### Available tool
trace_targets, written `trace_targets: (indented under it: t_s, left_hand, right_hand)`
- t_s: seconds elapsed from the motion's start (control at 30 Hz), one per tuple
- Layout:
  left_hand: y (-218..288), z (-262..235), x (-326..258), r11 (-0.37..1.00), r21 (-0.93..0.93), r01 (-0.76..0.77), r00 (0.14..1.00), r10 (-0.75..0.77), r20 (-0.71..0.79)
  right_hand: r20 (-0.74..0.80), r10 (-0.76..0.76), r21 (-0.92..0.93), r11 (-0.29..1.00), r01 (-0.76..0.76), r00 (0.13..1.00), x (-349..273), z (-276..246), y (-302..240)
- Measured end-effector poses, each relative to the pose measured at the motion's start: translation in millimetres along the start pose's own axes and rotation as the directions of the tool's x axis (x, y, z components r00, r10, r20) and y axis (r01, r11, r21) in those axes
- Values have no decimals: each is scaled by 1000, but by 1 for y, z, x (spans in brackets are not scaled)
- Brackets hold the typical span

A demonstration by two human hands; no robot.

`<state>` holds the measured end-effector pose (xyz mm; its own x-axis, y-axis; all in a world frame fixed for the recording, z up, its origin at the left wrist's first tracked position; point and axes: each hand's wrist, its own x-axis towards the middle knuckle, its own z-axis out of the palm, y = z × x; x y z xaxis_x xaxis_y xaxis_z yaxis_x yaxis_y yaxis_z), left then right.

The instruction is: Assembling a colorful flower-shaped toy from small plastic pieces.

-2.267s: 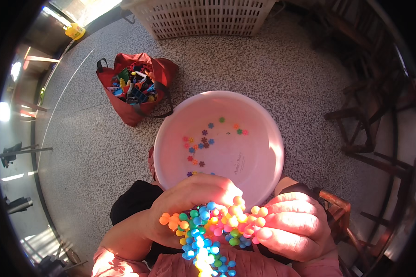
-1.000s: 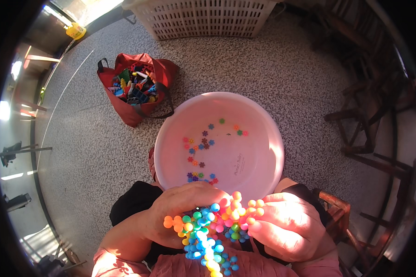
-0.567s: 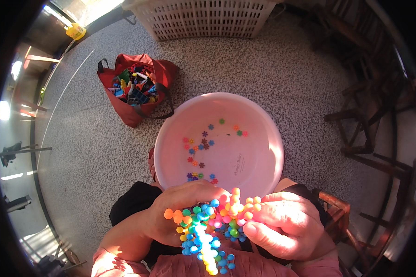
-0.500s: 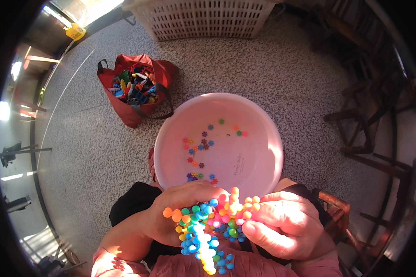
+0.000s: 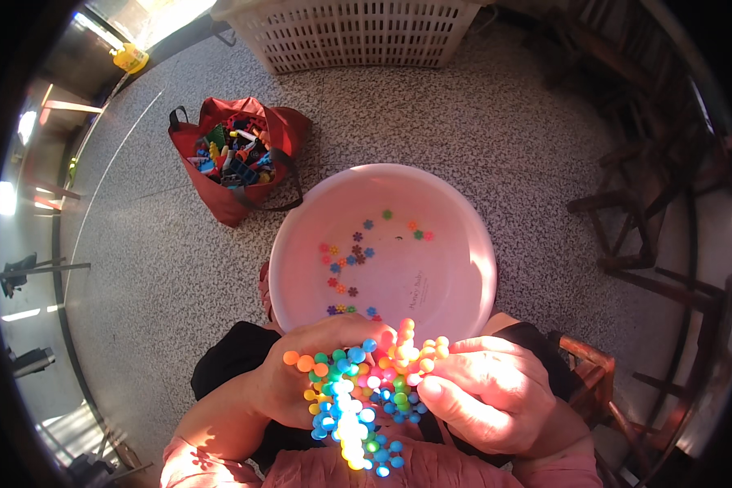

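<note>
A built cluster of colourful ball-ended connector pieces (image 5: 347, 400) sits between my hands, low over my lap. It is blue, yellow, green, orange and pink, with sunlight glaring on its middle. My left hand (image 5: 278, 389) is wrapped round its left and far side, the fingers partly hidden behind it. At the right end, my right hand (image 5: 500, 390) pinches orange and pink pieces with thumb and fingers. Just beyond stands a round pink basin (image 5: 484, 260), its near rim partly covered by my hands. Small flower-shaped pieces (image 5: 357, 250) lie scattered on its bottom, mostly toward the left.
A red bag (image 5: 226, 195) full of mixed toy pieces stands on the speckled floor (image 5: 179, 268), left of the basin. A slotted pale plastic basket (image 5: 350, 45) is at the far side. Wooden chairs (image 5: 618, 236) line the right, with one (image 5: 590, 366) close by my right arm.
The cluster and both hands have shifted slightly to the left and tilted a little. My grip on it looks the same, and the pieces in the basin have not moved.
</note>
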<state>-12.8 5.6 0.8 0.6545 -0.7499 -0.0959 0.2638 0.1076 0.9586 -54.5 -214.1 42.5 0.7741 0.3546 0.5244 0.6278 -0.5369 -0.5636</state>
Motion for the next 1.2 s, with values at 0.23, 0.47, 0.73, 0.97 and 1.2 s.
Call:
trace_targets:
  t_s: [0.23, 0.47, 0.73, 0.97, 1.2]
  left_hand:
    - [0, 2, -1, 992, -106, 65, 997, -70, -41]
    - [2, 6, 0, 955, -266, 127, 987, -148, -61]
    - [-1, 8, 6, 960, -277, 27, 999, -37, -28]
    - [1, 3, 13, 948, -306, 83, 992, -109, -70]
    - [6, 4, 12, 941, -338, 3, 978, -74, -196]
  right_hand:
    - [-47, -36, -27, 999, 35, 998, -2, 6, 2]
    - [-83, -67, -47, 997, 63, 994, -2, 11, 3]
    - [56, 14, 106, 994, -20, 998, 4, 7, 10]
    - [-23, 381, 302, 884, -357, 924, -6, 3, 14]
    - [-8, 688, 678, 537, -502, 725, -4, 15, 18]
